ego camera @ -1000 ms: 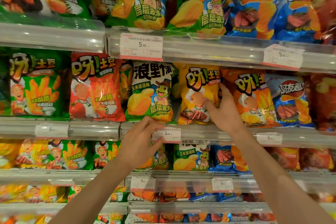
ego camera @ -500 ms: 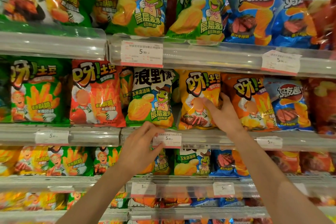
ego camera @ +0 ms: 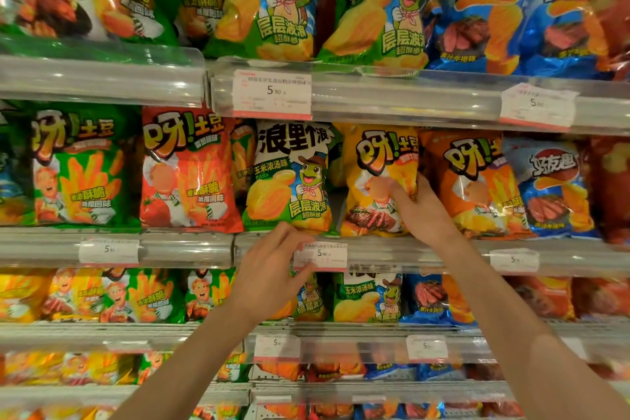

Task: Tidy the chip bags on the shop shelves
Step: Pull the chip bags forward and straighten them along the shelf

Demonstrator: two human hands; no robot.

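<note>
Two hands at work on the middle shelf (ego camera: 191,249). Your right hand (ego camera: 421,211) rests on the yellow bag (ego camera: 375,177), fingers spread over its lower right face and thumb laid across the front; whether they curl round the edge cannot be told. That bag stands upright between the green bag (ego camera: 289,177) and the orange bag (ego camera: 477,181), touching both. Your left hand (ego camera: 272,269) hangs before the shelf rail, fingers loosely bent, tips at the price tag (ego camera: 320,256) just below the green bag, gripping nothing visible. Step in hand, by judgement: squaring the yellow bag in its row. Next move likely calls for a light push to seat it flush, without crushing the chips.
</note>
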